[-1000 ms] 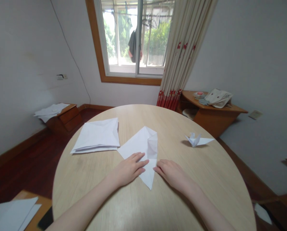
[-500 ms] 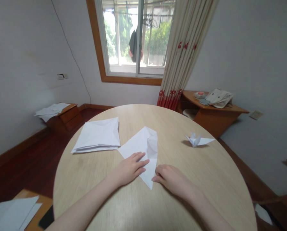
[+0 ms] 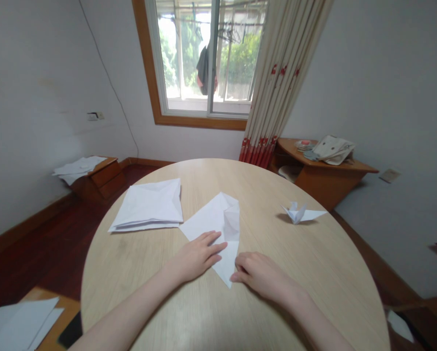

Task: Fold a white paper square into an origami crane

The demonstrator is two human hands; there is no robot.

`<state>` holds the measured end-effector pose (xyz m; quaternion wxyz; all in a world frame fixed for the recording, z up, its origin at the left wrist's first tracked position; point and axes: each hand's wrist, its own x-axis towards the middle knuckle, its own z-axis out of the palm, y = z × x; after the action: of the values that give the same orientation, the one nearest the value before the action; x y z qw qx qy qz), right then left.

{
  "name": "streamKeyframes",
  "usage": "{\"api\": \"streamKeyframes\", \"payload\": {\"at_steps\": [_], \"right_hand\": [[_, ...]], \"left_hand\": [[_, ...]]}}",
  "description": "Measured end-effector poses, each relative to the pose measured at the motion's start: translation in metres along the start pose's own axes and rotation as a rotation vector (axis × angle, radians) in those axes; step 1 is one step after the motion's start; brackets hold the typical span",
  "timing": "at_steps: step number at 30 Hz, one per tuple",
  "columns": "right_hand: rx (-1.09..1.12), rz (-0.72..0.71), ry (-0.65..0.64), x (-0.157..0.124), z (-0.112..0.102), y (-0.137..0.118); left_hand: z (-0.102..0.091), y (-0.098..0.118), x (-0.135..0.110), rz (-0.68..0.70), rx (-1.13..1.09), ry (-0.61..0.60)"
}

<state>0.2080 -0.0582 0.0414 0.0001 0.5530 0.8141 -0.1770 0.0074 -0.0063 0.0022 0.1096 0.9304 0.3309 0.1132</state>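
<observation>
A partly folded sheet of white paper lies on the table before me, with a raised flap on its right and a point toward me. My left hand rests flat on its lower part, fingers stretched out. At the right edge, near that point, my right hand is closed, its fingers curled and its thumb against the edge of the paper. The curled fingers hide part of that edge. Farther right stands a folded paper crane, touched by neither hand.
A stack of white paper sits at the left on the round wooden table. More sheets lie on a low surface at lower left. Beyond the table are a corner desk with a cloth bag, and a curtain.
My right hand has slid slightly toward me along the paper's right edge. My left hand and the paper have stayed in place.
</observation>
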Motion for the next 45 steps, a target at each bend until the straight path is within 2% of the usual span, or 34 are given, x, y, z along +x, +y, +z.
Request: {"api": "streamKeyframes", "payload": {"at_steps": [15,25,30,35,39,42,45], "right_hand": [[0.058,0.042,-0.011,0.001,0.003,0.004],[0.116,0.006,0.017,0.002,0.004,0.009],[0.026,-0.088,0.176,0.006,0.004,0.014],[-0.111,-0.234,0.475,0.011,0.007,0.023],[-0.226,-0.3,0.669,0.014,0.012,0.031],[-0.311,-0.291,0.723,0.015,0.013,0.034],[-0.368,-0.288,0.722,0.014,0.011,0.037]], "left_hand": [[0.007,-0.004,0.0,0.011,-0.013,0.047],[0.005,-0.002,-0.001,0.028,0.012,0.044],[0.003,0.0,-0.003,0.035,0.049,0.04],[0.003,0.001,-0.001,0.089,-0.031,0.105],[-0.001,0.005,-0.002,0.049,-0.137,0.129],[-0.005,0.009,-0.004,0.038,-0.194,0.11],[-0.006,0.013,-0.006,0.047,-0.238,0.076]]}}
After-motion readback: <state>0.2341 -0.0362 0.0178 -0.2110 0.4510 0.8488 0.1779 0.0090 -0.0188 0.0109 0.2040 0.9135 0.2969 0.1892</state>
